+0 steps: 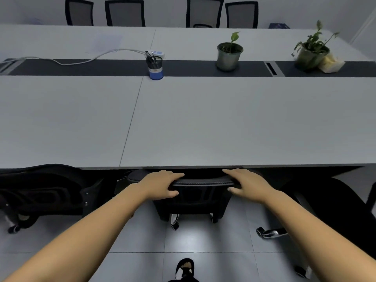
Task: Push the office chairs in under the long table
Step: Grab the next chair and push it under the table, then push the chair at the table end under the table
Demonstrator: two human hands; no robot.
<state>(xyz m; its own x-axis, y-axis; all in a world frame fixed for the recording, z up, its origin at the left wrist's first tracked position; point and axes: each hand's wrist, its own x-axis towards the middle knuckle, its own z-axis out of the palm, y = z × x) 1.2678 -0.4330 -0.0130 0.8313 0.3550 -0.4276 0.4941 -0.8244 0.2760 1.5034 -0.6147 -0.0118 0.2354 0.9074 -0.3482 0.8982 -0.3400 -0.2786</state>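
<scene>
A black office chair (pixel 195 198) stands right in front of me, its backrest top touching the near edge of the long grey table (pixel 203 123). My left hand (pixel 162 185) grips the left part of the backrest top, fingers over it and thumb behind. My right hand (pixel 244 184) grips the right part the same way. The seat is hidden under the table. Another black chair (pixel 46 190) sits to the left, its back at the table edge. A third black chair (pixel 333 208) stands to the right, set back from the table.
Down the table's dark middle strip stand a blue pen holder (pixel 155 67), a potted plant (pixel 228 55), a second plant (pixel 311 51) and a white power strip with cable (pixel 157 52). Several chairs (pixel 124 14) line the far side. My shoe (pixel 184 269) rests on the tiled floor.
</scene>
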